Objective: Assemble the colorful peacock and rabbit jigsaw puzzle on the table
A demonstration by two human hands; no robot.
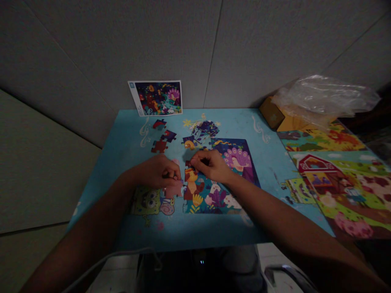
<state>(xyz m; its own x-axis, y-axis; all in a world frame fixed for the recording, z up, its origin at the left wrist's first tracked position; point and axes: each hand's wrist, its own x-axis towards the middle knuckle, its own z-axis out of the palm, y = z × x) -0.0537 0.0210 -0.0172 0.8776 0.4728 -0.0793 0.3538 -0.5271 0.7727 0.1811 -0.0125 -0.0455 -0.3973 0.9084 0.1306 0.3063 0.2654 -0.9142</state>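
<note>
A partly assembled jigsaw puzzle (214,191) lies on the blue table, showing a pink peacock, a white rabbit and an orange animal. At its upper left edge, my right hand (212,165) pinches a dark reddish puzzle piece (188,164), mostly covered by the fingertips. Just left of the puzzle, my left hand (160,171) is closed with curled fingers, above a pink patch; whether it holds anything is hidden. Beyond the hands lie several loose red and dark pieces (159,146), a piece with an orange shape (189,143), and a heap of dark blue pieces (206,129).
A picture card (159,97) of the puzzle leans against the grey wall (195,49). To the right are a brown cardboard box (271,114), a clear plastic bag (326,97) and farm-animal picture boards (345,187). Cartoon figures are printed on the blue table (171,236).
</note>
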